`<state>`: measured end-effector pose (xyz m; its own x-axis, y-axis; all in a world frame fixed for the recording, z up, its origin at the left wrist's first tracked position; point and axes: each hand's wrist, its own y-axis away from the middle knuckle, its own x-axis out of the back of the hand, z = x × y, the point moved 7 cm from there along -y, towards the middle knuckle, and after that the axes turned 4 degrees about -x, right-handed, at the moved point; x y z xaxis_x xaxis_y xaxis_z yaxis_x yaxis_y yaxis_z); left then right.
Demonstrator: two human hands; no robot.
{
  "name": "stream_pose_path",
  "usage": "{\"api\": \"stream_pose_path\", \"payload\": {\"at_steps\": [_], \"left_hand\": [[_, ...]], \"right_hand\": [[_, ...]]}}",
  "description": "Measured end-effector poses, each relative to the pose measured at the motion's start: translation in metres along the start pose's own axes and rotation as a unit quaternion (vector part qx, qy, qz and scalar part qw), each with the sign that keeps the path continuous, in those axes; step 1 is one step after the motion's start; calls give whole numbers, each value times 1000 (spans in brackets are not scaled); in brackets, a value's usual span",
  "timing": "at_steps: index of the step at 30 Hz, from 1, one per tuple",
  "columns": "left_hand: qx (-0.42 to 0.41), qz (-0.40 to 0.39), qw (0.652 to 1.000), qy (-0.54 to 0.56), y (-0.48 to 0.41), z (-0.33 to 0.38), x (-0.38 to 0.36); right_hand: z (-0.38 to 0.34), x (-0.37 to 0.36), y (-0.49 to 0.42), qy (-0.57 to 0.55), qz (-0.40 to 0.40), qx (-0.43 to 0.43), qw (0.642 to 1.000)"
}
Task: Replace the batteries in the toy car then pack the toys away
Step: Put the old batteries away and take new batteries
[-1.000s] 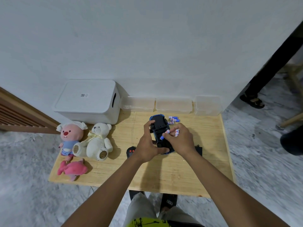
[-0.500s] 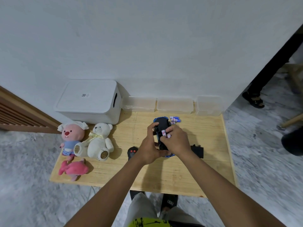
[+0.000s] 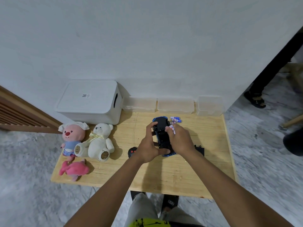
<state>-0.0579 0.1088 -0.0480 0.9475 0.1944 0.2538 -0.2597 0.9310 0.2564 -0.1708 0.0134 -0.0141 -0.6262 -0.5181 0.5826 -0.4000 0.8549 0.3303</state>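
A blue toy car (image 3: 161, 133) lies upside down on the wooden table (image 3: 164, 171), its black underside up. My left hand (image 3: 148, 145) grips the car's left side. My right hand (image 3: 179, 139) pinches white-and-red batteries (image 3: 172, 128) over the car's underside. More batteries (image 3: 176, 119) lie on the table just behind the car. A black battery cover (image 3: 200, 149) rests to the right of my right wrist. The black remote (image 3: 132, 151) with red buttons sits left of my left wrist, partly hidden.
A white lidded storage box (image 3: 89, 102) stands at the back left. Three clear plastic containers (image 3: 175, 105) line the back edge. A pink-faced plush (image 3: 72, 136), a white teddy bear (image 3: 99, 141) and a pink plush (image 3: 73, 169) lie at the table's left. A person's sandalled foot (image 3: 255, 99) is at the right.
My right hand has brought the batteries down from above the car onto its underside. The left hand keeps its grip on the car.
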Motion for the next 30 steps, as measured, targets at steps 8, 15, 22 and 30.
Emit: {"api": "stream_pose_path", "payload": {"at_steps": [8, 15, 22, 30], "left_hand": [[61, -67, 996, -24, -9, -24, 5], [66, -110, 989, -72, -21, -39, 3], [80, -112, 987, -85, -20, -50, 11], [73, -121, 983, -116, -20, -29, 16]], "right_hand": [[40, 23, -9, -56, -77, -74, 993], [61, -7, -14, 75, -97, -3, 992], [74, -23, -7, 124, -77, 39, 989], [80, 19, -8, -18, -37, -41, 998]]}}
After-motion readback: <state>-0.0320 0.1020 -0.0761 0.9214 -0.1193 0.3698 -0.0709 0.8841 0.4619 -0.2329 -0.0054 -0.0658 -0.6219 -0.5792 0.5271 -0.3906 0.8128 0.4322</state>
